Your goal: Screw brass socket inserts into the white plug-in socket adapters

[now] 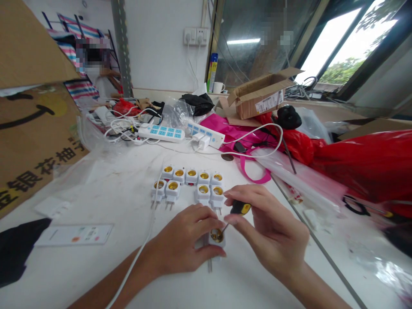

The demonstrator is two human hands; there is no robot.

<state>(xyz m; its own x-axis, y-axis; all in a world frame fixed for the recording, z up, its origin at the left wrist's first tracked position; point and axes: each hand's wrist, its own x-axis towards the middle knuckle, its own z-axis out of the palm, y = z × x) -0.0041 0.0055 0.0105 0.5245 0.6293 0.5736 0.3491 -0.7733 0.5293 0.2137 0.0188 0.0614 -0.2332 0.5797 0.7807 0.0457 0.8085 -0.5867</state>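
Observation:
My left hand grips a white plug-in lamp socket on the table, its two pins pointing toward me. In my right hand is a small screwdriver with a black and yellow handle, held between thumb and fingers. Its thin shaft slants down into the brass-coloured opening of the socket; the tip cannot be made out. Just beyond my hands, similar lamp sockets stand in two rows, their round gold openings facing up. One lamp socket in the nearer row shows its pins toward me.
A white cable runs past my left forearm. Power strips with blue outlets lie behind the sockets. A printed cardboard box stands left, red plastic bags lie right. An open carton is at the back. A person is at far left.

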